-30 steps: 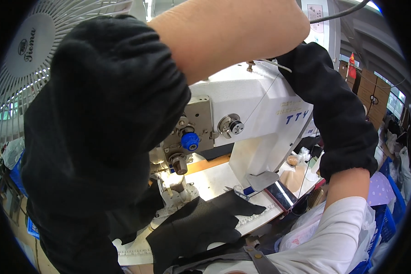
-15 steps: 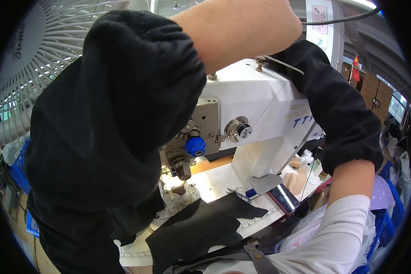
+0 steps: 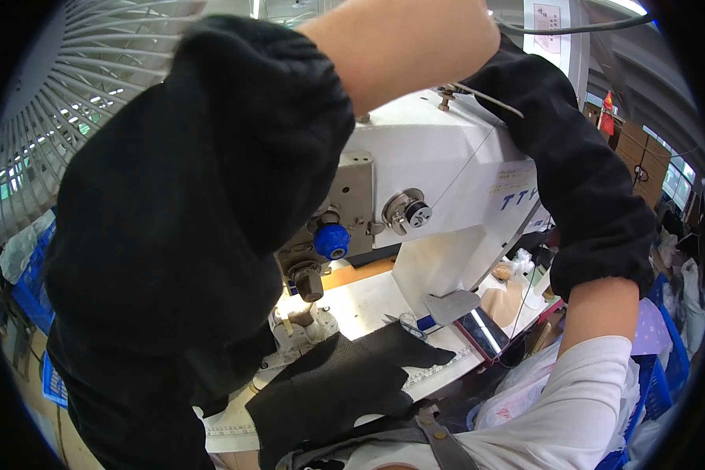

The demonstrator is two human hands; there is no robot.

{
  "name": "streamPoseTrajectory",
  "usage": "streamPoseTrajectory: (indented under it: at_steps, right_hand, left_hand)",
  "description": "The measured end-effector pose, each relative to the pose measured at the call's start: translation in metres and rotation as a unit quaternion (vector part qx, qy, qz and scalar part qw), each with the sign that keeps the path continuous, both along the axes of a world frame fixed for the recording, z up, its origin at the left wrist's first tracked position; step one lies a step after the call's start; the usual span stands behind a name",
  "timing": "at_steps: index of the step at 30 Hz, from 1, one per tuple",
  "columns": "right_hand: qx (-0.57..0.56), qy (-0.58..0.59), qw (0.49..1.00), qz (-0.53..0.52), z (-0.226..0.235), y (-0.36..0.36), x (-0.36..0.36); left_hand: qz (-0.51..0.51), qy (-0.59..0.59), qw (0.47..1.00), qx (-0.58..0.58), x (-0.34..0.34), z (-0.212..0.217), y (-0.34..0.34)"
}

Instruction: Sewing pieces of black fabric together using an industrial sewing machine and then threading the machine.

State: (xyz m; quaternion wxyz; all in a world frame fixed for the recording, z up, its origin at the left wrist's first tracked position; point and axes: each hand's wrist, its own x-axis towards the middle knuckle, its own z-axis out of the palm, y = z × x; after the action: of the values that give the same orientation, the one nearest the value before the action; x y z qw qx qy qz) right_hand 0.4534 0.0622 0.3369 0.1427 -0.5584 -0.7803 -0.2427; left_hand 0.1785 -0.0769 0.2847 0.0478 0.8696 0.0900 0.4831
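Note:
Both my arms, in black sleeve covers, are raised over a white sewing machine (image 3: 466, 184). The bare wrist and part of the back of my left hand (image 3: 415, 47) cross above the machine's top; its fingers do not show. My right sleeve (image 3: 572, 157) reaches up to the same spot, and the right hand is hidden behind the left. From the round tension dial (image 3: 417, 213) a thread runs up toward the machine's top. Below, a black mesh fabric piece (image 3: 337, 392) lies on the machine bed, close to the presser foot area, which is lit.
Small scissors (image 3: 409, 326) lie beyond the fabric, beside a metal knee-shaped plate (image 3: 453, 307). A phone (image 3: 484, 333) rests at the table's right edge. A white fan (image 3: 63, 94) stands at the left. Blue baskets (image 3: 658, 384) with plastic bags are on the right.
My left wrist has shifted slightly left above the machine, and the right sleeve's upper end has moved up and left with it. The view has shifted a little; the fabric lies as before.

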Motion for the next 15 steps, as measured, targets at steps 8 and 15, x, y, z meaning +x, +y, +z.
streamPoseTrajectory:
  at_steps: [8,15]
  right_hand:
    - [-0.029,0.286,0.951,0.115,0.021,-0.197,-0.074]
    - [-0.059,0.237,0.962,0.119,-0.016,-0.221,-0.101]
  left_hand:
    - [0.004,0.000,1.000,-0.015,0.009,0.005,0.008]
    - [-0.186,0.057,0.966,-0.171,0.013,0.010,0.023]
